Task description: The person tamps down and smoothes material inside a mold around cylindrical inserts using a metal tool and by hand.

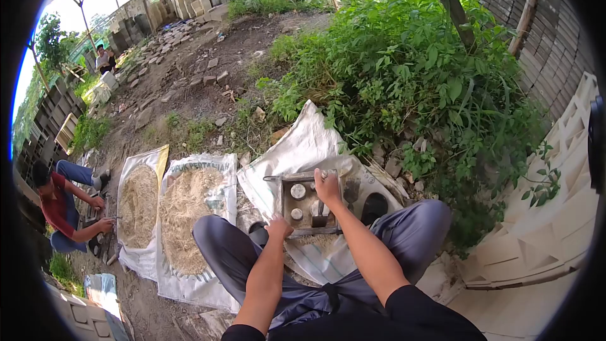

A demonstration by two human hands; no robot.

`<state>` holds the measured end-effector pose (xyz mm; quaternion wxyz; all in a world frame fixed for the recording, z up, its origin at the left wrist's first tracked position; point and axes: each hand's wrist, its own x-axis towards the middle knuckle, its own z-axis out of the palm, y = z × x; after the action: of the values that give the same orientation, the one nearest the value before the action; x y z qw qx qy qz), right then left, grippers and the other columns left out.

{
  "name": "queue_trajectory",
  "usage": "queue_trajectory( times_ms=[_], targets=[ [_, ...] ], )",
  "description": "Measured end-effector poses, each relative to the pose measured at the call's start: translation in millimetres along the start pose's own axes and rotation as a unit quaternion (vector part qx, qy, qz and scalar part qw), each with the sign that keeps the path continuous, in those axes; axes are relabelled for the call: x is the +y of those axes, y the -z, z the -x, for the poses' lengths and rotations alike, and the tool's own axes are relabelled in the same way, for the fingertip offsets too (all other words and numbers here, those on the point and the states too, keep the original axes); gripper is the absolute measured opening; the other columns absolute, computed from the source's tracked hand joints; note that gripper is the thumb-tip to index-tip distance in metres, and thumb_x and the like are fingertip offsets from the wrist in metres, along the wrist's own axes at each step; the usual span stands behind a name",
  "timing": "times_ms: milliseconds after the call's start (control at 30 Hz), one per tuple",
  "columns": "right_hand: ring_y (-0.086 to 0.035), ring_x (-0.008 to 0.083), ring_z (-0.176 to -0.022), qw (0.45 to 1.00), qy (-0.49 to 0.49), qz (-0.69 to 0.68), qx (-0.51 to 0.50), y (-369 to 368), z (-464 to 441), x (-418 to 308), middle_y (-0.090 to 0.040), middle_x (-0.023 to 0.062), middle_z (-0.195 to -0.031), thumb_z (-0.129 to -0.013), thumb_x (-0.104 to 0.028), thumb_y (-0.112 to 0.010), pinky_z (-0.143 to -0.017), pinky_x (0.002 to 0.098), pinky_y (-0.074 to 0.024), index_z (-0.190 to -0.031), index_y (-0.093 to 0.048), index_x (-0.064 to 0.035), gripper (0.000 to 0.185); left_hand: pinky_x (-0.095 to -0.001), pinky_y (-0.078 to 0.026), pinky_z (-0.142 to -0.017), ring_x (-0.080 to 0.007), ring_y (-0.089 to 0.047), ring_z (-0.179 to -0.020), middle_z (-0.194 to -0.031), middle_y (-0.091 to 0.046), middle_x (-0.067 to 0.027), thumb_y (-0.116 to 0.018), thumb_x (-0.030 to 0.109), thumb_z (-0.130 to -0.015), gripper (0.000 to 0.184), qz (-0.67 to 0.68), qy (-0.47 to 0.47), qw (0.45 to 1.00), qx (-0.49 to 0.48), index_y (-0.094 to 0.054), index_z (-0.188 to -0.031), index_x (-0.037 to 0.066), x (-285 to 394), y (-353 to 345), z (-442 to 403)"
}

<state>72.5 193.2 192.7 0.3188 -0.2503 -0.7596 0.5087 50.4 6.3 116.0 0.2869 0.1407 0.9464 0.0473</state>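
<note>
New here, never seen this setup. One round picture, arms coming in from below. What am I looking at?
No machine: a person's bare hands, seen from a camera on their own head, looking forward and down. The person sits with knees apart. Between them, a box-like frame holding round pieces lies on a pale sack. The left hand is at its near left corner; the right hand grips something at the far right corner, mostly hidden by the fist. To the left, loose pale material covers two more sacks, with a co-worker beyond.

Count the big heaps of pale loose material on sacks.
2: the left heap, in front of the co-worker; the right heap, beside the wearer's left knee.
</note>
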Motion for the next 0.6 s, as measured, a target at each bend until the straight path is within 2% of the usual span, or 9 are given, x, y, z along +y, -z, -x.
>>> queue_trajectory(
  times_ms=[33, 67, 167, 200, 267, 300, 400, 500, 600],
  targets=[
    [-0.058, 0.0359, -0.052, 1.000, 0.018, 0.018, 0.017, -2, -7, 4, -0.056, 0.0197, -0.053, -0.092, -0.034, -0.059, -0.054, 0.0447, -0.0430, -0.055, -0.054, 0.0040, 0.053, -0.0486, -0.040, -0.105, -0.0312, -0.046, -0.130, -0.140, -0.046, -0.0213, -0.068, 0.026, -0.077, 0.076, -0.003, -0.001, 1.000, 0.001, -0.036, -0.141, 0.002, 5, -4, -2],
    [-0.061, 0.0443, -0.072, 0.997, -0.050, 0.048, -0.033, 0, -16, 9, -0.060, 0.0272, -0.068, -0.092, -0.030, -0.058, -0.063, 0.0431, -0.0460, -0.077, -0.060, 0.0066, 0.040, -0.0470, -0.039, -0.106, -0.0317, -0.044, -0.132, -0.141, -0.045, -0.0218, -0.068, 0.028, -0.077, 0.077, 0.018, -0.078, 0.995, 0.067, -0.035, -0.142, 0.002, 8, -12, -6],
    [-0.064, 0.0386, -0.076, 1.000, 0.026, 0.016, -0.005, -6, -22, 31, -0.061, 0.0255, -0.076, -0.092, -0.032, -0.060, -0.066, 0.0411, -0.0466, -0.095, -0.059, 0.0047, 0.037, -0.0444, -0.042, -0.102, -0.0364, -0.049, -0.125, -0.134, -0.050, -0.0254, -0.068, 0.033, -0.079, 0.075, 0.163, -0.317, 0.915, 0.189, -0.037, -0.140, 0.002, 28, -61, -50],
    [-0.064, 0.0386, -0.076, 1.000, 0.024, 0.015, -0.002, -3, -21, 30, -0.061, 0.0255, -0.076, -0.092, -0.032, -0.060, -0.066, 0.0411, -0.0466, -0.095, -0.059, 0.0047, 0.037, -0.0444, -0.042, -0.102, -0.0364, -0.049, -0.125, -0.134, -0.050, -0.0254, -0.068, 0.033, -0.079, 0.075, 0.159, -0.319, 0.915, 0.188, -0.037, -0.140, 0.002, 45, -53, -44],
    [-0.061, 0.0268, -0.078, 0.994, 0.012, 0.012, -0.109, 13, -12, 16, -0.061, 0.0124, -0.083, -0.094, -0.039, -0.058, -0.071, 0.0377, -0.0458, -0.109, -0.054, -0.0035, 0.039, -0.0451, -0.046, -0.094, -0.0405, -0.057, -0.113, -0.120, -0.059, -0.0278, -0.069, 0.037, -0.079, 0.067, 0.183, -0.290, 0.940, 0.002, -0.046, -0.130, 0.001, 77, -22, -18],
    [-0.061, 0.0268, -0.078, 0.995, 0.001, 0.013, -0.104, 20, -6, 10, -0.061, 0.0124, -0.083, -0.094, -0.039, -0.058, -0.071, 0.0377, -0.0458, -0.109, -0.054, -0.0035, 0.039, -0.0451, -0.046, -0.094, -0.0405, -0.057, -0.113, -0.120, -0.059, -0.0278, -0.069, 0.037, -0.079, 0.067, 0.178, -0.292, 0.940, -0.008, -0.046, -0.130, 0.001, 79, -22, -15],
    [-0.052, 0.0168, -0.100, 0.983, -0.020, -0.159, -0.086, 29, -18, 29, -0.055, 0.0091, -0.111, -0.100, -0.040, -0.048, -0.090, 0.0328, -0.0413, -0.122, -0.044, -0.0033, 0.043, -0.0456, -0.048, -0.088, -0.0398, -0.063, -0.104, -0.102, -0.067, -0.0260, -0.072, 0.045, -0.076, 0.057, 0.236, -0.222, 0.946, -0.032, -0.060, -0.112, 0.003, 79, -28, -48],
    [-0.055, 0.0227, -0.101, 0.987, 0.022, -0.159, 0.018, 42, -34, 5, -0.058, 0.0111, -0.105, -0.099, -0.038, -0.050, -0.093, 0.0355, -0.0412, -0.121, -0.046, -0.0014, 0.043, -0.0372, -0.047, -0.094, -0.0272, -0.063, -0.108, -0.115, -0.067, -0.0162, -0.069, 0.030, -0.084, 0.047, 0.246, -0.266, 0.921, -0.144, -0.061, -0.121, 0.002, 83, 15, -44],
    [-0.055, 0.0251, -0.105, 0.984, -0.029, -0.157, 0.078, 52, -54, -17, -0.058, 0.0140, -0.110, -0.099, -0.040, -0.050, -0.094, 0.0382, -0.0396, -0.123, -0.045, -0.0013, 0.046, -0.0349, -0.049, -0.088, -0.0242, -0.067, -0.099, -0.107, -0.069, -0.0137, -0.070, 0.029, -0.084, 0.043, 0.240, -0.313, 0.896, -0.207, -0.063, -0.119, 0.004, 90, 48, -49]
  ],
)
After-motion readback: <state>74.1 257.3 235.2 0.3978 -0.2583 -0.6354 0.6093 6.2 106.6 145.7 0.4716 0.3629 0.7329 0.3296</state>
